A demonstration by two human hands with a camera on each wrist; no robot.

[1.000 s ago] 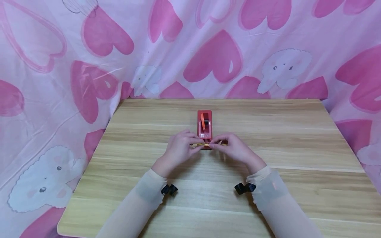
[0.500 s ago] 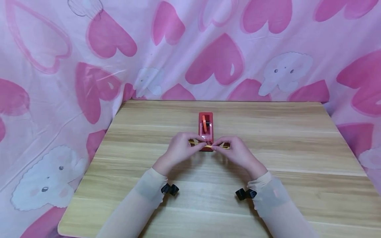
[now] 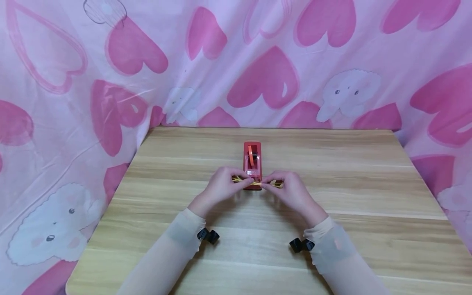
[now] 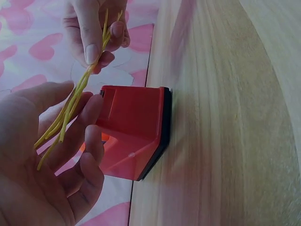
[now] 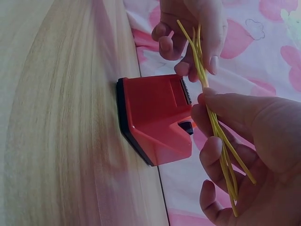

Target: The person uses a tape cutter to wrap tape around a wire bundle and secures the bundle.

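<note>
A slim bundle of thin yellow wire-like strands (image 5: 217, 123) spans both hands, its loose ends fanned out on either side. My left hand (image 3: 223, 183) pinches the bundle near its middle between thumb and fingers. Close beside it, my right hand (image 3: 291, 189) pinches the strands, with thumb and fingertip meeting on them in the right wrist view. Just behind the bundle stands a red tape dispenser (image 3: 252, 170) on a black base. Its serrated cutter (image 5: 186, 91) faces the hands, and an orange roll (image 3: 251, 155) sits inside it.
The dispenser stands on a wood-grain table (image 3: 332, 164). A pink curtain with hearts (image 3: 263, 78) hangs behind and at the sides. Small black cameras (image 3: 208, 236) are strapped to both wrists over pale sleeves.
The whole head view has shifted slightly. Both hands keep their pinch on the strands, whose ends look more spread than a second ago. The dispenser stays in place on the table.
</note>
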